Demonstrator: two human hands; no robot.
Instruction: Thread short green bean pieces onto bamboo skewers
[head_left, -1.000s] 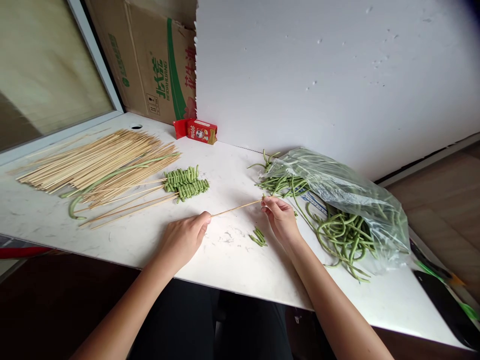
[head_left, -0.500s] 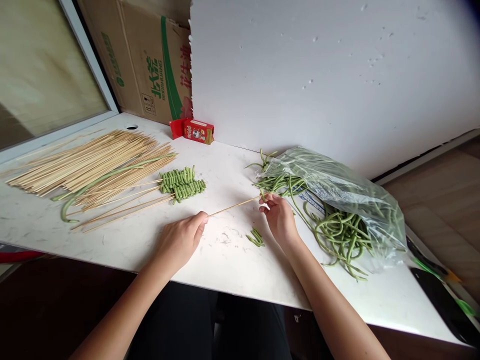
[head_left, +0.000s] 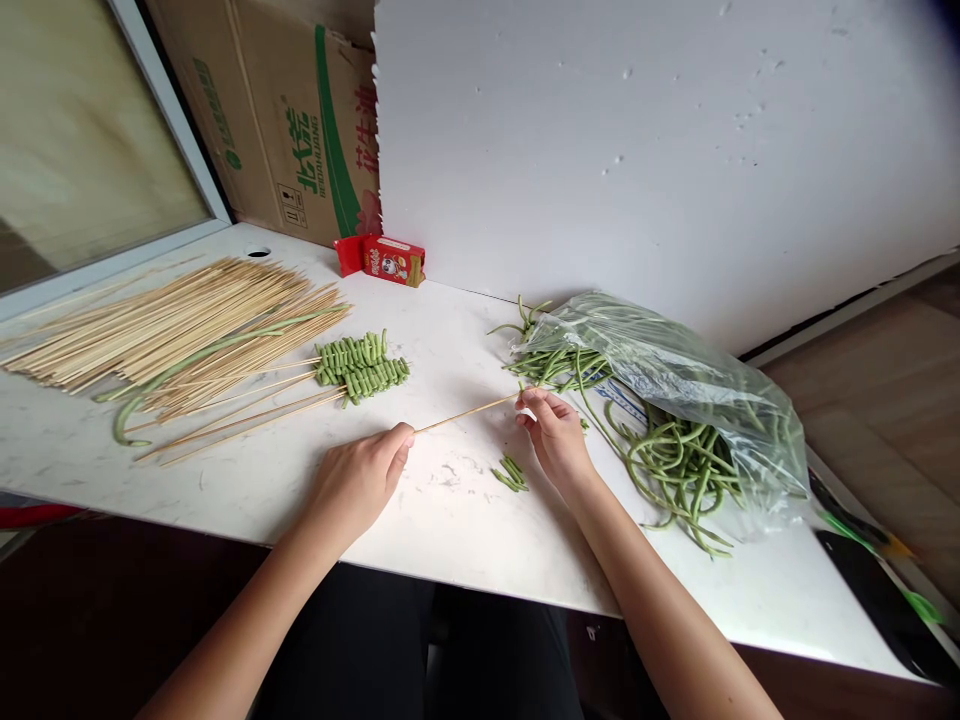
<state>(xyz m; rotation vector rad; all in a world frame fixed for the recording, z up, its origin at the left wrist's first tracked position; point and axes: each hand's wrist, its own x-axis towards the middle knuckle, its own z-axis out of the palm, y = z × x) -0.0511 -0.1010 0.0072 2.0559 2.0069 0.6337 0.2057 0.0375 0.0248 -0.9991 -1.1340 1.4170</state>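
My left hand (head_left: 358,478) is closed around one end of a bamboo skewer (head_left: 466,411), which slants up to the right over the table. At its far tip, the fingers of my right hand (head_left: 556,435) pinch a short piece of green bean (head_left: 522,388), mostly covered by the fingertips. Below, between the hands, several cut bean pieces (head_left: 511,474) lie on the white table (head_left: 450,530). Left of them rest finished-looking skewers packed with bean pieces (head_left: 361,366), their bare sticks pointing left.
A large pile of bare skewers (head_left: 165,325) lies at the left, with a long bean (head_left: 195,355) across it. Long beans (head_left: 686,465) spill from a clear plastic bag (head_left: 675,345) at the right. Behind stand a small red box (head_left: 394,262) and a carton (head_left: 300,130). A black phone-like object (head_left: 874,595) sits far right.
My right fingers have closed in more tightly around the bean piece at the skewer's tip. The left hand holds the skewer almost unmoved; the view has shifted slightly.
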